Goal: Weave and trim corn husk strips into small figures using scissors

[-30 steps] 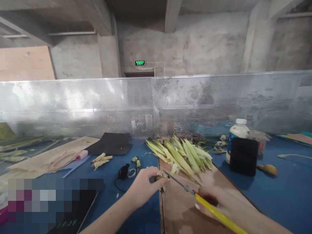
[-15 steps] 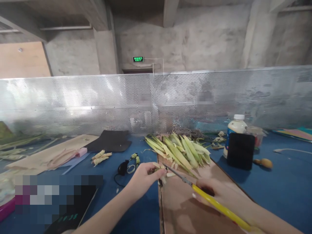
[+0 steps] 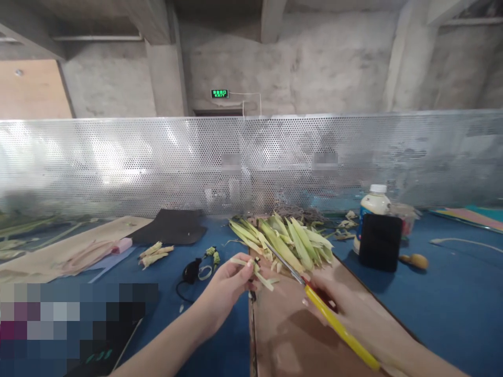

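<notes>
The left hand [image 3: 233, 275] pinches a pale husk strip [image 3: 264, 278] between thumb and fingers, above the near left part of the brown board [image 3: 277, 314]; its loose ends splay to the right. The right hand [image 3: 346, 303] is closed around the yellow handle of the scissors [image 3: 338, 327].

Half a second earlier the blades met the piece in the left hand; now they stand apart from it — angled up and away, their tips seen against the husk pile [image 3: 291, 243]. The left hand has turned, so more of the strip hangs in view.

Some of the right fingers are hidden behind the handle, and whether the blades are parted is hard to tell. A small dark bit [image 3: 252, 296] under the left hand cannot be made out (shadow and fingers crowd it), and the lower left corner is blurred into blocks.

To the right stands a capped bottle [image 3: 375, 202] with pale contents, its lower front covered by a black panel [image 3: 381, 243]. Behind them a clear tub [image 3: 405, 213] holds something reddish — mostly hidden, so its contents stay unclear.
</notes>
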Tool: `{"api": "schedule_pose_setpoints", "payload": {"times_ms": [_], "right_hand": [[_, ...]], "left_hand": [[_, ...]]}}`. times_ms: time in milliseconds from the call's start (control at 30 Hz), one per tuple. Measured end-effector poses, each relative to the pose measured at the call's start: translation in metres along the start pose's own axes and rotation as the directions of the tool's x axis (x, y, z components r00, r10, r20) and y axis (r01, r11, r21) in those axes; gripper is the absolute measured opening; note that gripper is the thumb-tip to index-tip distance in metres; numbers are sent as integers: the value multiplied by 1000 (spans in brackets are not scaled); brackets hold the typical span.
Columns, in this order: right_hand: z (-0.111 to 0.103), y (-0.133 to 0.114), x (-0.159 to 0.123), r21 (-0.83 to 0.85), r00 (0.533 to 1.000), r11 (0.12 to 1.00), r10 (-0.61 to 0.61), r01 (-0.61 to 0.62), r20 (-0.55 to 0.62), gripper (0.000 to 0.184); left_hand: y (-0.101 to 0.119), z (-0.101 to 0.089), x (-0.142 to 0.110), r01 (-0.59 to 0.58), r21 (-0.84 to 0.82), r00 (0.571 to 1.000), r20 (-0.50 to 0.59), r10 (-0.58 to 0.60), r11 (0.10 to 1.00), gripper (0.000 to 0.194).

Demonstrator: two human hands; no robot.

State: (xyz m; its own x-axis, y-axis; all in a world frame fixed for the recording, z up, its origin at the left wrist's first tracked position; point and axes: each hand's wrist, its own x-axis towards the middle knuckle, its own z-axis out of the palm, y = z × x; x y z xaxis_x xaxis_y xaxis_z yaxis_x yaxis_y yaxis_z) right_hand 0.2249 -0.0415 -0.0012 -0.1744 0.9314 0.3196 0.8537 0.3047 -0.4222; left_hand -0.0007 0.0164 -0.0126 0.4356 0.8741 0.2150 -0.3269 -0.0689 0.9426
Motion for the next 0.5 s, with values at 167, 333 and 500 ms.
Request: {"api": "schedule_pose_setpoints", "payload": {"times_ms": [167,333,500], "right_hand": [[4,3,-1,-119,999,992,35,-32,23,29],[8,10,0,-231,999,972,-32,33,9,19],[11,19,0,-323,991,941,-126,102,-54,16]], "left_hand": [[-2,-2,-2,42,-181,999,17,-39,983,16],[-5,-5,0,57,-247,998,39,-49,967,15],[-8,-5,0,74,-235,996,69,-60,969,15]]}}
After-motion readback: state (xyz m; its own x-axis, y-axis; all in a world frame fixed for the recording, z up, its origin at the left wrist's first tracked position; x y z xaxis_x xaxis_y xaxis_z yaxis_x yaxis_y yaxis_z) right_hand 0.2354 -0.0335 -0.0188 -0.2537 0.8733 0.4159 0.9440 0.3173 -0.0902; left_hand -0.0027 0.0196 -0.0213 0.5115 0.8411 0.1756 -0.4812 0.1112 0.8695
